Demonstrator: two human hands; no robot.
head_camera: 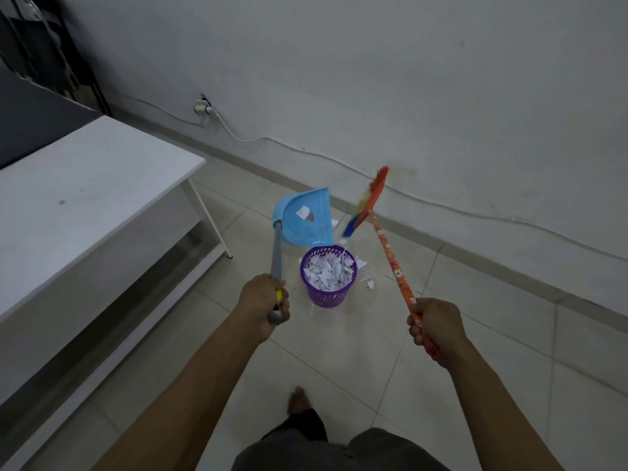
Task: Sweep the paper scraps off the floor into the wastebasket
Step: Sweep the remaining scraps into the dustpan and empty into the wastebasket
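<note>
Dustpan tipped over wastebasket, broom raised

White table left of left fingers; lower shelf under top, thin white legs. Dark surface beyond table's far end. Black frames, blurred, in far left corner against wall. Socket with white plug low on wall, far ahead of left fingers. White cable runs from plug rightward along wall, passing well beyond right fingers.
</note>
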